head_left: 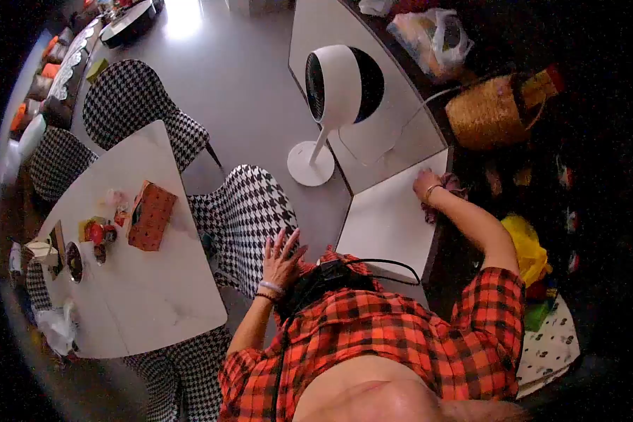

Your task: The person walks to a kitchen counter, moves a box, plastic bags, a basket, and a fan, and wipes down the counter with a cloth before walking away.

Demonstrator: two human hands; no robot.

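Observation:
My left hand [281, 264] has its fingers spread over the back of a black-and-white houndstooth chair [250, 211]; whether it rests on the chair or hovers just above it, I cannot tell. My right hand [427, 184] is at the far edge of a white cabinet surface [383, 218], its fingers curled in. A crumpled dark purplish cloth [451, 188] bunches around and under that hand and wrist. The fingers look closed on the cloth, though their tips are partly hidden.
A white fan [337, 84] stands ahead on the floor beside the cabinets. To the right are a woven basket [485, 116], a plastic bag [432, 42] and a yellow bag [526, 250]. A marble-look table [169, 295] at left carries a tissue box [151, 216] and small items.

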